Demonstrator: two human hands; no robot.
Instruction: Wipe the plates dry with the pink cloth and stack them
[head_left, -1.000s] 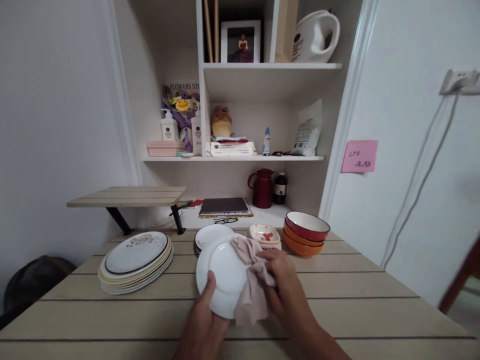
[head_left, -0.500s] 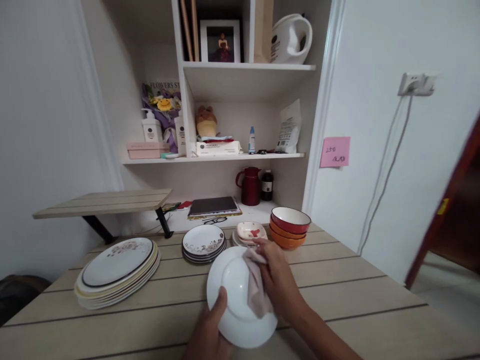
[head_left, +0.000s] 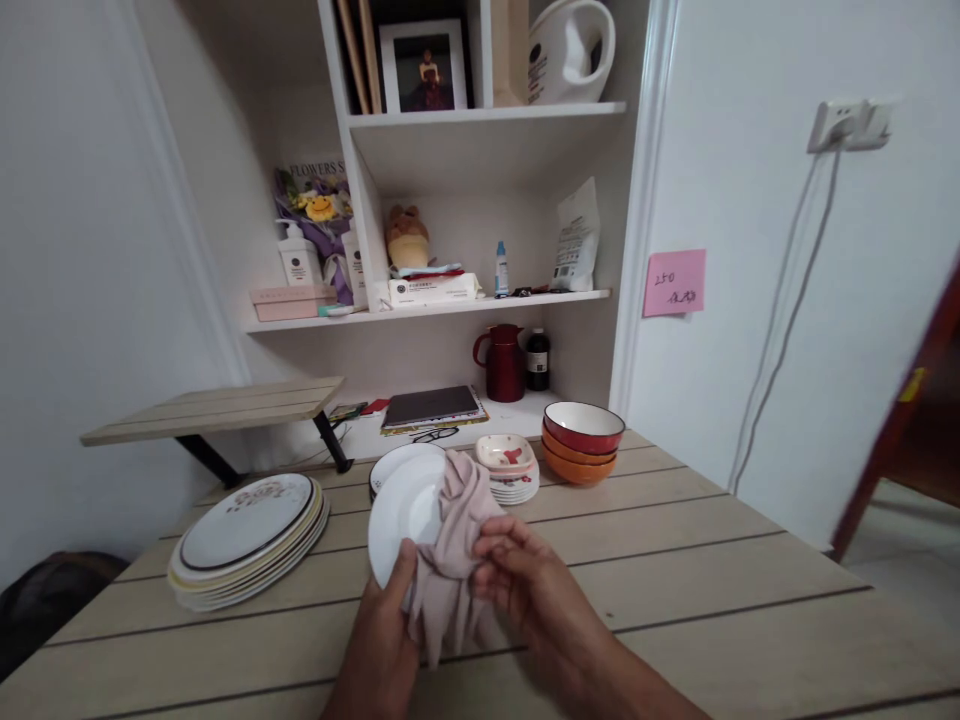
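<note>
My left hand (head_left: 382,630) grips the lower rim of a white plate (head_left: 401,515), thumb on its face. The plate is tilted above the table. A pinkish cloth (head_left: 461,545) drapes over the plate's right part and hangs below it, hiding that side. At the cloth's right edge, my right hand (head_left: 536,590) has its fingers curled on the fabric. Partly covered behind the plate are small dark-rimmed plates (head_left: 405,455). Just beyond the cloth, a small patterned dish (head_left: 504,453) sits atop a stack of small plates (head_left: 516,490).
Larger plates (head_left: 247,530) are stacked at the left beneath a raised wooden shelf (head_left: 214,408). Nested red and orange bowls (head_left: 581,440) stand at the back right. Behind are a closed laptop (head_left: 431,404), glasses (head_left: 435,435) and a red jug (head_left: 504,365).
The plate has shifted left and up in view. The cloth, bunched under my right hand before, now spreads over the plate's right side, and my right hand has moved lower.
</note>
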